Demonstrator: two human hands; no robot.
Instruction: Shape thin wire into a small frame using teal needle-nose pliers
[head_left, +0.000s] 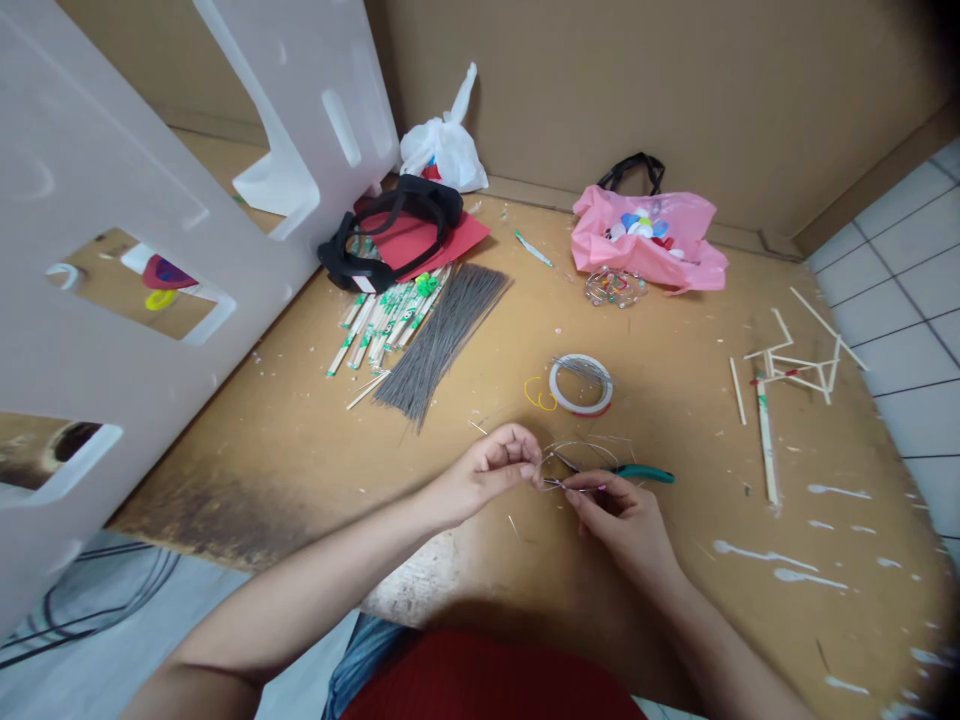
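Near the front middle of the table, my left hand [504, 465] is closed in a pinch on a thin wire. Facing it, my right hand [613, 508] pinches the same bent wire [581, 445], which bows up in a loop between the two hands. Small pinkish bits show on the wire by my right fingertips; I cannot make out what they are. Pliers with a teal handle [646, 473] lie just behind my right hand, their other end partly hidden. A white tape roll [553, 385] rests beyond my hands with short wires across it.
A bundle of grey wires [446, 340] lies by wrapped chopsticks [364, 345] and a black headset [352, 250]. A pink bag [701, 225] holds bottle caps, with wire pieces [615, 288] before it. Joined sticks [806, 362] lie right. A white plastic panel [187, 390] stands left.
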